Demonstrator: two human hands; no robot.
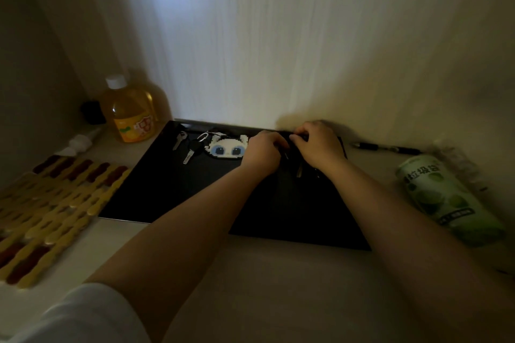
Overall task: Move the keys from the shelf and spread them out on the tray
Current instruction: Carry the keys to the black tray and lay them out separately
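Note:
A black tray (172,198) lies flat on the pale shelf in front of me. On its far left part rest a silver key (179,140), a black-headed key (191,152) and a white pixel-cat keychain (227,147) with blue eyes. My left hand (262,152) and my right hand (317,145) meet over the far right part of the tray, fingers closed together on a dark bunch of keys (295,167) whose blades hang down between them. The bunch is mostly hidden by my fingers and the dim light.
A yellow drink bottle (131,111) with a white cap stands at the back left, a dark small object behind it. A yellow-and-red slatted mat (53,203) lies left. A black pen (387,148) and a green roll package (443,198) lie right of the tray.

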